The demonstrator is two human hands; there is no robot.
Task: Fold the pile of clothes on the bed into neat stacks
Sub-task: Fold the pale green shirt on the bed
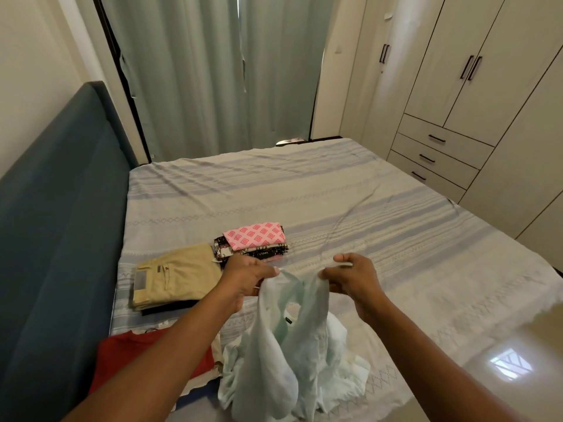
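A bed [380, 208] with a striped sheet stands beside a closed wardrobe [451, 74]. Two folded stacks lie on it, one topped by khaki trousers [173, 275], the other by a pink patterned cloth [256, 236]. Both arms reach forward. The left hand [243, 278] and right hand [350, 278] each pinch the top edge of a pale green shirt [283, 345], which hangs above the bed's near side.

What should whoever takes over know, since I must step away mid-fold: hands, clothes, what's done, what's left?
Hands: left hand and right hand each pinch the top of the pale green shirt, held up with its lower part bunched on the bed.
Done: khaki trousers folded on a dark garment; pink patterned cloth on a dark patterned stack beside them.
Left: fold the shirt, then the unfolded red garment at the near edge and anything beneath it.
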